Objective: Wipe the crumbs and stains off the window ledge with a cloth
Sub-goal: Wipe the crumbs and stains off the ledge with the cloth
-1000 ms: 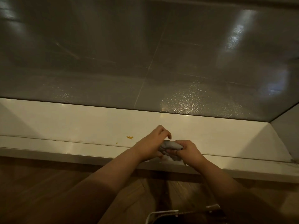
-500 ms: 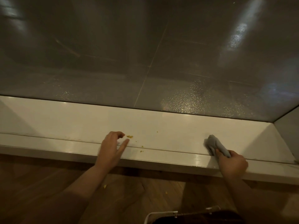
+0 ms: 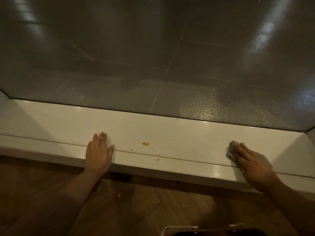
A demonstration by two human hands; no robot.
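Observation:
The white window ledge [image 3: 179,132] runs across the view below the dark glass. Orange crumbs [image 3: 145,143] lie near its middle, with smaller bits scattered toward the front lip. My left hand [image 3: 98,150] rests flat on the ledge, fingers spread, left of the crumbs and holding nothing. My right hand [image 3: 250,160] presses a grey cloth [image 3: 231,151] flat against the ledge at the right, well apart from the crumbs. Most of the cloth is hidden under my fingers.
The large dark window pane [image 3: 153,57] rises right behind the ledge. A white side wall [image 3: 296,150] closes the ledge at the right. Below is a wooden floor [image 3: 144,205] with a few fallen crumbs [image 3: 119,195]. A white-edged dark object [image 3: 187,229] sits at the bottom.
Both hands held the cloth together at the ledge's middle; they have since parted. The right hand carried the cloth to the right and flattened it; the left moved left and lies flat.

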